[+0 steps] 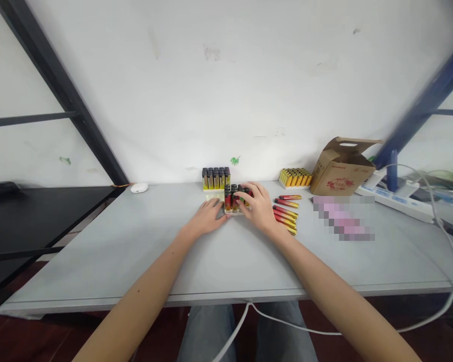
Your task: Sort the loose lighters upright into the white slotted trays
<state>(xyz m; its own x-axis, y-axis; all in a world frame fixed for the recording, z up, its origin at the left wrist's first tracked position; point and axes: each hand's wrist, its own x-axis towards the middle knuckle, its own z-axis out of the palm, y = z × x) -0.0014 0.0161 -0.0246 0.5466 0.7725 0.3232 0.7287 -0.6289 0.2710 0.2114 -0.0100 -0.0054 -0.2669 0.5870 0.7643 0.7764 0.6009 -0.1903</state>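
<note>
Slim red-and-black cylinders that look like batteries stand in a small pale tray (pixel 232 213) at the middle of the table. My left hand (pixel 207 217) lies flat and open on the tabletop, its thumb reaching to the tray's near left corner. Over the right part of the tray, my right hand (pixel 257 205) curls its thumb and fingers round the top of a red cylinder (pixel 235 202); the hand hides several others. Just right of this hand, loose red-and-gold cylinders (pixel 286 216) lie on their sides in a rough column.
Behind stands a tray of black-and-yellow cylinders (pixel 216 178); farther right is a tray of yellow ones (pixel 295 177). An open cardboard box (pixel 337 171), a blurred pink item (pixel 342 217) and a white power strip (pixel 398 201) lie right. A white case (pixel 139 187) sits left. A cable crosses the front edge.
</note>
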